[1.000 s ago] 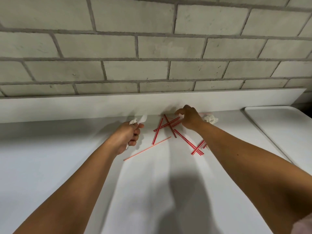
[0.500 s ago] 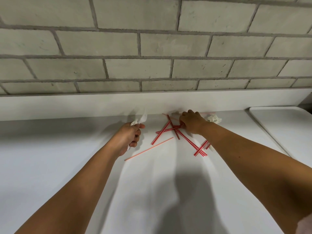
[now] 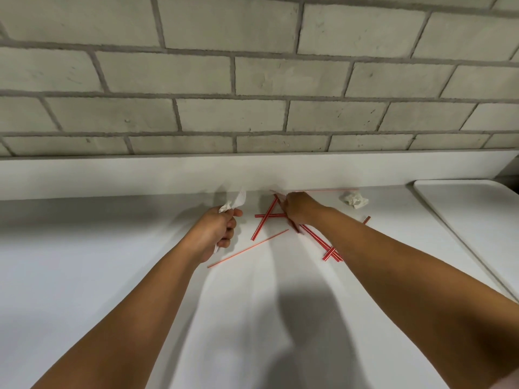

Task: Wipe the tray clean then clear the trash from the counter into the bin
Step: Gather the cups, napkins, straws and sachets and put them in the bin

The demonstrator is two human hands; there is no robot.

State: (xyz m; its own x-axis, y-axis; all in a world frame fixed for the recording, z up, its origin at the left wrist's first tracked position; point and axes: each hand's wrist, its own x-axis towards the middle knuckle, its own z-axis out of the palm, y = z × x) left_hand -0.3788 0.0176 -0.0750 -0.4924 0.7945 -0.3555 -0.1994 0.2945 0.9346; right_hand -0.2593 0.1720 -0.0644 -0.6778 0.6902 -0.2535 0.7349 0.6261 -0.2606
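Observation:
Several red-and-white striped straws [image 3: 265,219] lie scattered on the white counter [image 3: 112,276] near the back wall. My right hand [image 3: 299,209] reaches among them, its fingers curled round the upper ends of some straws. My left hand [image 3: 217,230] grips a wad of white tissue and plastic [image 3: 237,203] to the left of the pile. One thin red straw [image 3: 248,248] lies loose in front of my left hand. A crumpled white tissue [image 3: 354,199] sits to the right by the backsplash. The white tray [image 3: 471,217] lies at the far right.
A white backsplash [image 3: 140,175] runs along the counter's rear under a grey brick wall [image 3: 252,80]. Another thin red straw [image 3: 328,189] lies along the foot of the backsplash. No bin is in view.
My right hand has shifted slightly back and left over the straw pile and closed on some straws. My left hand has stayed in place holding the white wad.

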